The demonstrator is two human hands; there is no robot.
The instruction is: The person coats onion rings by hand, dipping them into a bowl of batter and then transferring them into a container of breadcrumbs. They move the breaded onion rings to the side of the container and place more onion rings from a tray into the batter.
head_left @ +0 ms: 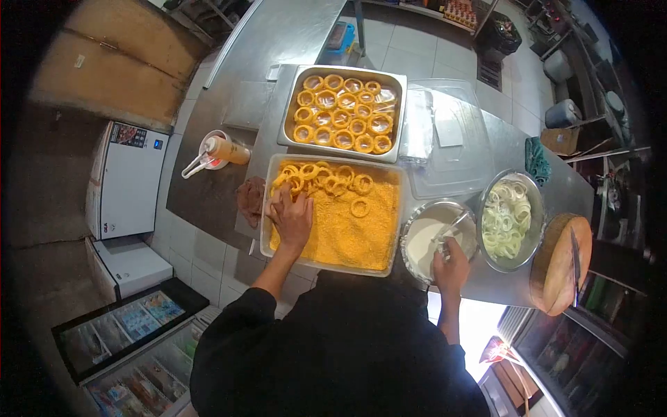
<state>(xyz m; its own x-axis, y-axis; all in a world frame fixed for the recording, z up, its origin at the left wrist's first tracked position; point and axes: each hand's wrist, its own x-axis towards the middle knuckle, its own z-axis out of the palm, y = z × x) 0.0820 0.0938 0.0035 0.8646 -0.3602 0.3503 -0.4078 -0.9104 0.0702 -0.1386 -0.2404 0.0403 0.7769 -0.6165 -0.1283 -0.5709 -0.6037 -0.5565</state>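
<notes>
**A:** In the head view, where are the hands?

**B:** The left hand (292, 217) is down in the crumb tray (397, 215). Its fingertips are dug into the orange crumbs (347, 240), right beside a cluster of coated rings (326, 182) at the tray's far left corner. The fingers are bent and partly buried, so I cannot tell whether they pinch a ring.

**A:** And the other one?

**B:** The right hand (451, 267) hovers at the near rim of the batter bowl (410, 233). It is closed around a metal utensil (453, 226) whose tip points into the white batter.

**A:** Why split them like that?

**B:** My guess is that one hand stays dry in the crumbs while the other works the wet side through the utensil, so neither gets caked.

**A:** And the layout?

**B:** It runs in a row. The onion bowl (484, 201) is at the right with the batter bowl touching it, and the crumb tray comes next. Just beyond that is a back tray (286, 118) holding rings laid in rows. Everything is probably kept within short reach. A chopping board (556, 267) with a knife (575, 257) sits at the far right, clear of the wet bowls.
</notes>
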